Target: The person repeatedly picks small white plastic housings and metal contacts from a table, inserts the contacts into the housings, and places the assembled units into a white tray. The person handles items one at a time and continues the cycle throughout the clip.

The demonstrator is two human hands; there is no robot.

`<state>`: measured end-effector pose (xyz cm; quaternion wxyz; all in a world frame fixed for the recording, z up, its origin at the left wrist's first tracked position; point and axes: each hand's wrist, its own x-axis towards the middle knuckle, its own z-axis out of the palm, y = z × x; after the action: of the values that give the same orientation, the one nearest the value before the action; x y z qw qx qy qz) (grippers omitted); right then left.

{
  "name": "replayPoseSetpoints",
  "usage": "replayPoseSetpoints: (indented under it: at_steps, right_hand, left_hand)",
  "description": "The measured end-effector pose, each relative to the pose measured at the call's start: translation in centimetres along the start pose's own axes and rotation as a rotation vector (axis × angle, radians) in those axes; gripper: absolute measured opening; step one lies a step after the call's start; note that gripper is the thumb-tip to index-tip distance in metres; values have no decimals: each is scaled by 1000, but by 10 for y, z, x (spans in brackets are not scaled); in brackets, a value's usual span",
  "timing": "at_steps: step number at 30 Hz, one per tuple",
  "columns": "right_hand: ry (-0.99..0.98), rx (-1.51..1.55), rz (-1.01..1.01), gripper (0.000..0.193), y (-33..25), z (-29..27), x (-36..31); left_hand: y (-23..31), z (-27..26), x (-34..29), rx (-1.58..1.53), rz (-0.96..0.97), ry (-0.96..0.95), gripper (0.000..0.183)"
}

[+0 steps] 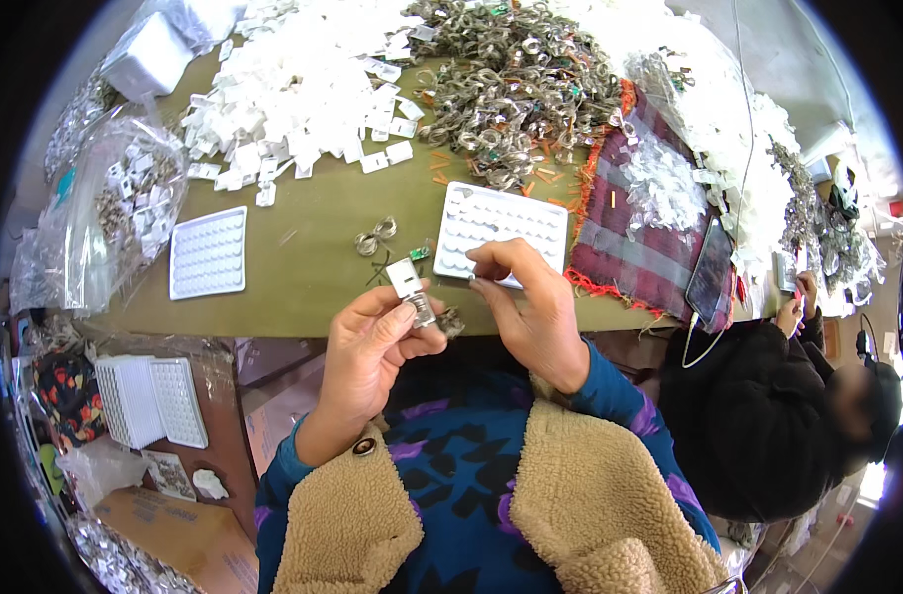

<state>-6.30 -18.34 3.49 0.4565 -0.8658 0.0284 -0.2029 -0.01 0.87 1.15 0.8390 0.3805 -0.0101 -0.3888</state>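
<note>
White plastic piece (406,276): clamping it snugly in the left hand (365,339), at nine o'clock from the right hand (537,315), wisely leaving its upper end uncovered, with right fingertips (482,256) too unclear to call apart or together.

From my end, I could make out faint print (174,512) on the brown cardboard (186,540) at the near left, too small and blurred to read.
</note>
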Motion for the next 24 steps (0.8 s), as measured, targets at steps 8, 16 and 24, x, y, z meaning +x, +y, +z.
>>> replayPoseSetpoints:
  at_steps: [8,16,24]
  right_hand:
    - [50,63,-262,29,-27,20,-20]
    - [-239,122,-260,32,-19,10,-21]
    - [47,145,-255,33,-30,18,-34]
  left_hand:
    - [-13,7,-18,-29,-40,-34,23]
    - [-21,6,-29,-58,-56,-14,21]
    - [-10,8,-31,53,14,59,18]
